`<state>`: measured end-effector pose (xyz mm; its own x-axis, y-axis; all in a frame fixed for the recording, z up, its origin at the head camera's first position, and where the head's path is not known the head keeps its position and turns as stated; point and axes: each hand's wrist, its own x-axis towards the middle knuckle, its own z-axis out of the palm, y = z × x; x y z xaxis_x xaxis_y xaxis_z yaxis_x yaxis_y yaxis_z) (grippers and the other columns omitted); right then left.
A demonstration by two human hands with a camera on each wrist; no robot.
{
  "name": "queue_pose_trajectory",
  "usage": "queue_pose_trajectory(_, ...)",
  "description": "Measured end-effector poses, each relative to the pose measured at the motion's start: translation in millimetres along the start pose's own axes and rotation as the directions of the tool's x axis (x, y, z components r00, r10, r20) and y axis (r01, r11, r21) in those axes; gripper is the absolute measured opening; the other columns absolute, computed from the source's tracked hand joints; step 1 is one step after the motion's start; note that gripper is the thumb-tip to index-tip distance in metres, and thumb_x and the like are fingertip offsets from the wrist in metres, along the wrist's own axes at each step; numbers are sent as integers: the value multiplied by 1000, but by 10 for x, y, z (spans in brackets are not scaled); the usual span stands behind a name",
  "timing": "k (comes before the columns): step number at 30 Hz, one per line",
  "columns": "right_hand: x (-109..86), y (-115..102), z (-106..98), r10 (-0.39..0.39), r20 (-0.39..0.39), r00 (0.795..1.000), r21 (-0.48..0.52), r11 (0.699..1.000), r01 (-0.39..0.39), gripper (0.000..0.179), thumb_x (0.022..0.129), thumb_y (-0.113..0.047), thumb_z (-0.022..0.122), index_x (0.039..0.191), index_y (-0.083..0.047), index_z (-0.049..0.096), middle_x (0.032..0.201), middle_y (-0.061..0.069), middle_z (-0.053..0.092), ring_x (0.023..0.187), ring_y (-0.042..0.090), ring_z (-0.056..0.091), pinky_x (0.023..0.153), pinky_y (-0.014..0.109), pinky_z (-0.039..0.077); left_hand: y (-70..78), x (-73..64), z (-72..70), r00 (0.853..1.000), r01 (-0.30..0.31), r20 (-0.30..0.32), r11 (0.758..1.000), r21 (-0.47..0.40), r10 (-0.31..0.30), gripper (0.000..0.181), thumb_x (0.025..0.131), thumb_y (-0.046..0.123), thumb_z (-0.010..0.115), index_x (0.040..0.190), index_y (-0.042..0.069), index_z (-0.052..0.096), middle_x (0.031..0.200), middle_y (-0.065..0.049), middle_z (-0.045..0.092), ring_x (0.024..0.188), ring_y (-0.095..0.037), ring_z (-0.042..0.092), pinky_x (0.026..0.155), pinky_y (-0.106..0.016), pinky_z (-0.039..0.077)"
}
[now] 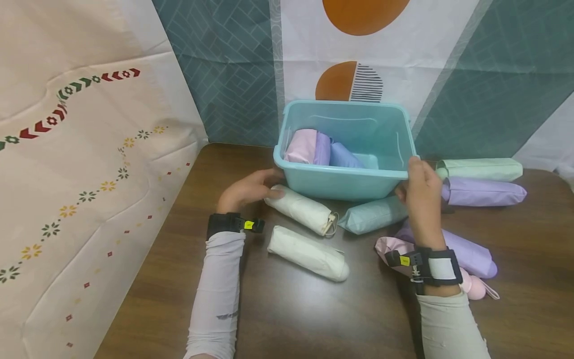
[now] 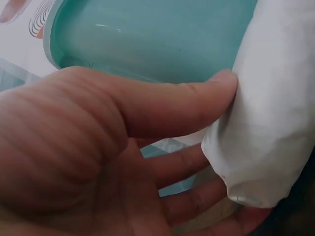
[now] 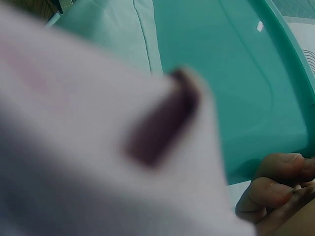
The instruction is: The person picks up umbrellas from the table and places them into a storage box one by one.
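Observation:
A light-blue plastic bin (image 1: 345,182) stands at the back of the table, with a pink folded umbrella (image 1: 301,145), a lilac one (image 1: 322,148) and a blue one (image 1: 344,155) inside. My right hand (image 1: 423,194) grips its front right corner, the thumb up at the rim; curled fingers (image 3: 273,184) show by the bin in the right wrist view. Beside the bin's lower left corner is my left hand (image 1: 251,189), fingers extended and loosely bent. Its thumb (image 2: 182,105) touches the end of a white folded umbrella (image 1: 302,209); some fingertips are hidden behind that umbrella.
Another white umbrella (image 1: 309,252) lies nearer the front, and a grey-blue one (image 1: 374,215) touches the bin's front. Right of the bin are green (image 1: 484,169) and lilac (image 1: 486,191) umbrellas. Below them, a lilac (image 1: 468,252) and a pink one (image 1: 390,247) lie partly under my right wrist.

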<state>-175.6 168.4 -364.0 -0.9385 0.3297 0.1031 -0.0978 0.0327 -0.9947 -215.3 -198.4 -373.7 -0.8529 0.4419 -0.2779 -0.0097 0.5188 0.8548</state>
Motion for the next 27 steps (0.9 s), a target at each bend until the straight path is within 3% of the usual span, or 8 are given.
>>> queue_pose_trajectory(6, 6, 25, -4, -5, -3, 1000, -22, 1000, 5, 47, 97, -45, 54, 80, -2, 43, 66, 6, 34, 53, 18, 35, 48, 26, 31, 19, -33, -7, 999, 37, 2, 996, 84, -38, 50, 90, 18, 66, 137, 11, 50, 140, -6, 48, 128, -25, 42, 102, -43, 34)
queue_pose_trajectory(11, 1, 23, -1, -8, -1, 1000, -10, 1000, 8, 47, 97, -45, 54, 81, -2, 43, 66, 6, 33, 53, 18, 34, 47, 26, 30, 9, -105, -78, 1000, 16, -2, 991, 130, -16, 46, 90, 15, 65, 134, 9, 54, 136, -6, 51, 123, -25, 44, 100, -43, 37)
queue_pose_trajectory(16, -7, 21, 5, -3, -2, 1000, 23, 1000, 4, 46, 97, -44, 55, 78, -3, 43, 64, 6, 33, 52, 17, 34, 46, 25, 31, -125, -272, -265, 996, 33, -87, 993, 110, -23, 43, 90, 12, 65, 132, 9, 56, 134, -6, 52, 124, -26, 44, 100, -42, 37)
queue_pose_trajectory(19, -3, 18, 11, -9, 2, 1000, 39, 999, 9, 46, 97, -43, 56, 78, -3, 42, 64, 5, 32, 52, 17, 33, 46, 24, 31, -224, -365, -373, 986, 66, -161, 994, 82, -52, 46, 90, 14, 65, 135, 9, 53, 136, -7, 51, 126, -28, 43, 99, -43, 37)
queue_pose_trajectory(22, 4, 20, 12, -20, 0, 1000, 35, 999, 20, 46, 97, -43, 56, 78, -3, 43, 63, 5, 33, 51, 17, 33, 46, 24, 31, -278, -408, -424, 979, 76, -197, 994, 82, -58, 49, 92, 16, 64, 138, 7, 50, 138, -10, 48, 127, -31, 41, 99, -44, 38)
queue_pose_trajectory(27, 2, -1, 6, -9, -4, 1000, 32, 999, 9, 46, 96, -44, 56, 78, -4, 42, 62, 4, 33, 51, 16, 34, 47, 24, 32, -168, -378, -378, 972, 112, -220, 985, 128, -82, 47, 94, 16, 59, 138, 3, 48, 139, -15, 47, 127, -33, 42, 100, -46, 37)
